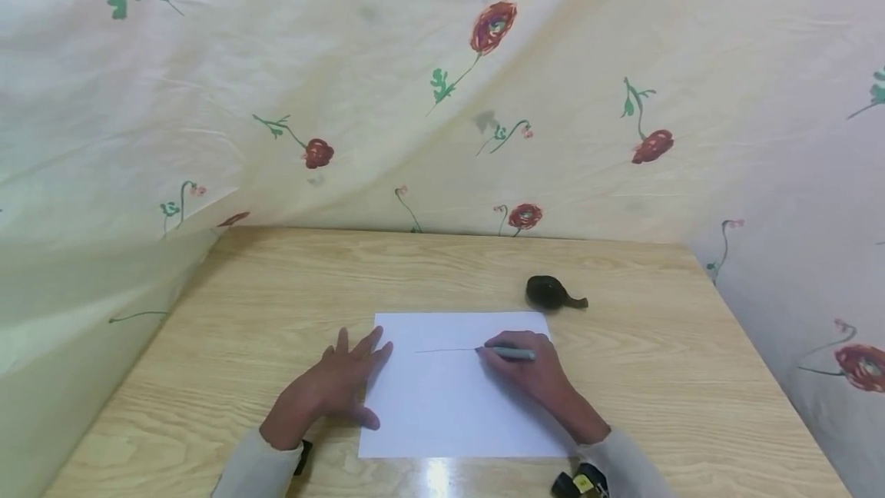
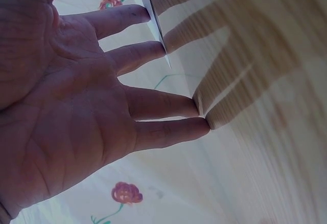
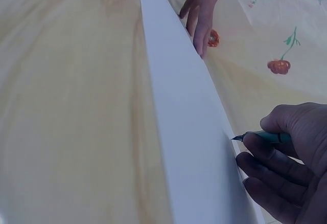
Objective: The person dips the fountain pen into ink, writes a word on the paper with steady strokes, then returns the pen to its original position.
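Note:
A white sheet of paper [image 1: 442, 413] lies on the wooden table. My right hand [image 1: 528, 367] pinches a green fountain pen [image 1: 515, 353], its dark nib at the right end of a thin, nearly straight line [image 1: 445, 350] across the upper part of the sheet. In the right wrist view the pen [image 3: 271, 137] sits between thumb and fingers, nib low over the paper. My left hand [image 1: 339, 383] is spread at the sheet's left edge. Seen in the left wrist view, the left hand [image 2: 92, 91] has straight fingers, two at the paper's edge and two touching the wood.
Just beyond the paper's top right corner lies a small black round object with a short stem [image 1: 549, 293]. The table [image 1: 290, 275] ends at a flower-patterned cloth [image 1: 387, 98] that hangs behind it and along both sides.

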The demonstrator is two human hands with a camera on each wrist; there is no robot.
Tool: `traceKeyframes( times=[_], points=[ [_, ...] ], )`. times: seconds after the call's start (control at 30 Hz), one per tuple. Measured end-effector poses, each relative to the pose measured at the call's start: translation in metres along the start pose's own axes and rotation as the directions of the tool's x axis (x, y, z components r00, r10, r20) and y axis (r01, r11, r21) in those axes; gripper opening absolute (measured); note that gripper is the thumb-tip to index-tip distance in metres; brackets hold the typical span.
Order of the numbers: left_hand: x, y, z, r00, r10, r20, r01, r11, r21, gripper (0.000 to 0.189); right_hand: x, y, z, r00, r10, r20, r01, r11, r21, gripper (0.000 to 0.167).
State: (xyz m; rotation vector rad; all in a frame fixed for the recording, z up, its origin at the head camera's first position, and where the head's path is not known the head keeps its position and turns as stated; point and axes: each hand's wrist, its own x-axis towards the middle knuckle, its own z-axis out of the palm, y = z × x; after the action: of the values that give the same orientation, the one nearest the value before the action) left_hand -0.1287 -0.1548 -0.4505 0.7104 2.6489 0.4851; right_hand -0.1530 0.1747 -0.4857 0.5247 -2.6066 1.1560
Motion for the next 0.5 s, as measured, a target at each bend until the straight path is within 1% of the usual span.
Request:
traceKeyframes(
  times=[0.27,0.5],
  points=[
    [0.0008,-0.0005,0.0005,1.0,-0.002,-0.001,0.002,1.0,0.006,0.11,-0.0011,0.0033,-0.0046,1.0,0.009,-0.003,-0.009,1.0,-0.017,0.008],
    [0.0011,-0.0009,0.0011,1.0,-0.008,0.001,0.008,1.0,0.008,0.111,-0.0021,0.0064,-0.0083,1.0,0.011,0.004,-0.011,1.0,0.0,0.009]
  ],
)
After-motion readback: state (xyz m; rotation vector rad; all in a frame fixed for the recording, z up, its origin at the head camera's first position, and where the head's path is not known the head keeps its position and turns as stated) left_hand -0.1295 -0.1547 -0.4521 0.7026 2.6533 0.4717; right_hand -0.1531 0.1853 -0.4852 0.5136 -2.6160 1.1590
